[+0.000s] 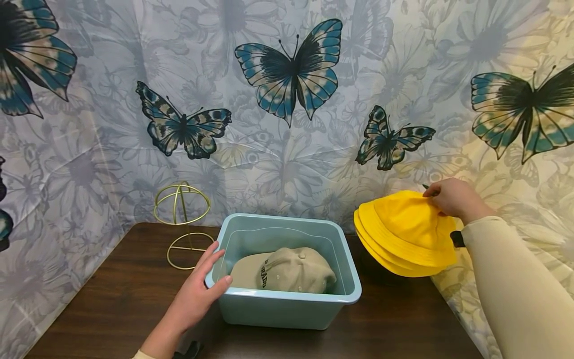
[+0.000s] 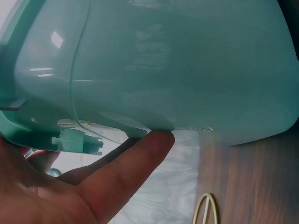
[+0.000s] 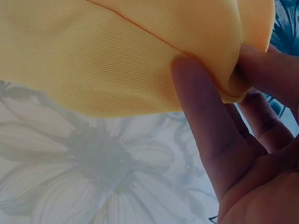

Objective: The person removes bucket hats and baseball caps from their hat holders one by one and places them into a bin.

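Note:
My right hand pinches the crown of nested yellow bucket hats, whose brims show as layers along the lower left. In the right wrist view, thumb and fingers squeeze the yellow cloth at the crown. My left hand rests at the near left corner of a light blue plastic bin, thumb at the rim. Seen from the left wrist, extended fingers touch the bin's wall. Inside the bin lies a beige baseball cap with dark lettering, its bill toward the left.
A gold wire hat stand with round hoops stands on the dark wooden table, left of and behind the bin. Behind the table hangs a cloth backdrop printed with butterflies and flowers. The hats hang over the table's right side.

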Motion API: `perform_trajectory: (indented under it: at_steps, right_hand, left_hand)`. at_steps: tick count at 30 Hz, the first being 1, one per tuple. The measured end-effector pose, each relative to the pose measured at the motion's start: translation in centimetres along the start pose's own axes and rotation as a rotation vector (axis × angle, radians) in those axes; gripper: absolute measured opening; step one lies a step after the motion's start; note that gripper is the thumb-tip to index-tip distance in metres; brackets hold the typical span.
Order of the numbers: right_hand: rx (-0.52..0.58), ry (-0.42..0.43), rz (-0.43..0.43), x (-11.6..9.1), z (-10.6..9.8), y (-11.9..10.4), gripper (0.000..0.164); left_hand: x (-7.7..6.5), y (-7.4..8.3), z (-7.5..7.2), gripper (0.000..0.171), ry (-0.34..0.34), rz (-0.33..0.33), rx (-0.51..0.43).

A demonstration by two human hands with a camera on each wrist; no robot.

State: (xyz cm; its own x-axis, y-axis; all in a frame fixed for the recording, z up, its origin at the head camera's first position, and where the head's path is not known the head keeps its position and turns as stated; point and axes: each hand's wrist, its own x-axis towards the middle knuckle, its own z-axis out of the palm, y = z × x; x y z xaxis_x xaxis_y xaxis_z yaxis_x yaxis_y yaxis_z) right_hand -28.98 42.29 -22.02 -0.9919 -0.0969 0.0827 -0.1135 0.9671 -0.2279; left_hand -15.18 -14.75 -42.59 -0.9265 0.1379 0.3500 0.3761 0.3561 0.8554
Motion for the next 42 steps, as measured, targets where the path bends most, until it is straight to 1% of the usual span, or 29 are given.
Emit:
perform_trajectory:
  at_steps: [5, 11, 15, 21, 26, 33, 36, 42]
  right_hand:
    - [0.001, 0.060, 0.006, -0.3, -0.5, 0.1, 0.023]
    - [0.025, 0.137, 0.072, -0.5, -1.3, 0.2, 0.021]
    - [0.049, 0.156, 0.109, -0.7, -2.1, 0.2, 0.022]
    - [0.063, 0.176, 0.115, -1.3, -3.0, 0.1, 0.024]
    - [0.022, 0.192, 0.107, -1.8, -4.2, -0.3, 0.024]
    - [-0.003, 0.260, 0.074, -2.9, -7.1, -1.8, 0.029]
    - [-0.038, 0.286, 0.064, -3.2, -8.1, -2.7, 0.031]
    - [-0.074, 0.275, 0.026, -3.9, -9.2, -5.4, 0.033]
  left_hand:
    - [0.0, 0.1, 0.1, 0.060, 0.004, 0.002, 0.002]
    - [0.0, 0.1, 0.1, 0.060, 0.007, 0.001, 0.003]
    - [0.0, 0.2, 0.0, 0.061, 0.005, -0.006, 0.008]
    - [-0.1, 0.2, 0.0, 0.060, 0.006, -0.005, 0.012]
    - [0.0, 0.2, 0.0, 0.061, 0.005, -0.002, 0.014]
    - [0.0, 0.2, 0.0, 0.062, 0.002, -0.008, 0.005]
    - [0.0, 0.2, 0.1, 0.062, 0.002, -0.006, 0.004]
    - [0.0, 0.1, 0.0, 0.062, 0.002, -0.009, 0.010]
